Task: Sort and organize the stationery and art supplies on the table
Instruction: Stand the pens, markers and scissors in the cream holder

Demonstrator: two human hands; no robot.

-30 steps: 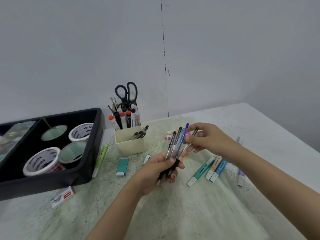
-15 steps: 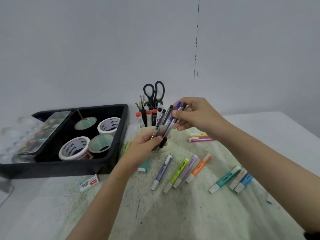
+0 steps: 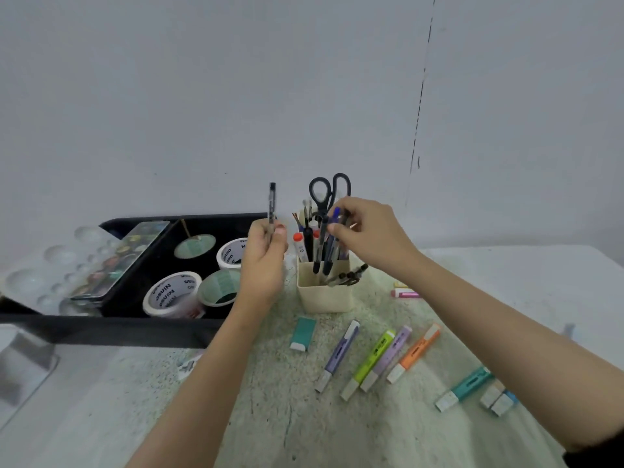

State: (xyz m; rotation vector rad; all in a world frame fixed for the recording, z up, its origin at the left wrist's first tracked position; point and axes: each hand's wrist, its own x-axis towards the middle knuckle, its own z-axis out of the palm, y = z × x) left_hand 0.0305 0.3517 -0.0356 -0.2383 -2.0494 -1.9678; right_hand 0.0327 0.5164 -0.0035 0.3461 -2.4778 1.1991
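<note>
Well, nearest you a row of highlighters (image 3: 374, 359) lies on the table (image 3: 101, 417), below your right fingers, and a teal eraser (image 3: 303, 333) sits just beyond them, under the gap between your hands. Your left hand (image 3: 265, 261) has its fingers curled round a single pen (image 3: 271, 206), thumb pressed against it, the pen standing upright above the knuckles. Your right hand (image 3: 368, 238) pinches the tops of a bundle of pens (image 3: 326, 248) between thumb and fingertips; their lower ends hang inside the cream holder (image 3: 324, 295) straight beneath those fingers. Just behind your right fingertips rise the scissors (image 3: 329, 194); left of your left fingers sits the black tray (image 3: 135, 329) with tape rolls (image 3: 170, 293).
</note>
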